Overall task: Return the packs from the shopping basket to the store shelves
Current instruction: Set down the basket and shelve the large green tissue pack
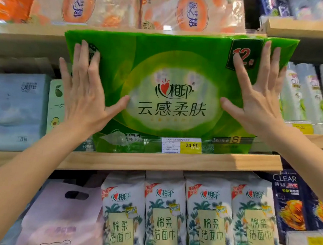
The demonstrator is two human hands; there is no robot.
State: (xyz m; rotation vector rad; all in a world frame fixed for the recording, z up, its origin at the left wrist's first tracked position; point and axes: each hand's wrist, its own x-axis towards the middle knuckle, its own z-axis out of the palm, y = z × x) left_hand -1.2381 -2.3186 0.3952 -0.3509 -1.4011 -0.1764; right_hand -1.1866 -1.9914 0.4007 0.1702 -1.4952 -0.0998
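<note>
A large green pack of tissue (177, 69) stands upright on the middle wooden shelf (153, 161), its bottom edge behind a price tag reading 24.90 (182, 145). My left hand (85, 99) lies flat on the pack's left front face, fingers spread and pointing up. On the right front face my right hand (258, 105) is pressed flat the same way, with fingertips near the top right corner. Neither hand wraps around the pack. The shopping basket is out of view.
Orange-and-white packs (79, 3) fill the shelf above. A pale blue pack (13, 108) and a light green one (55, 104) stand left of the green pack. White bottles (310, 91) stand to its right. Below are white wipe packs (187, 221), a pink pack (62, 217) and dark shampoo bottles (293, 200).
</note>
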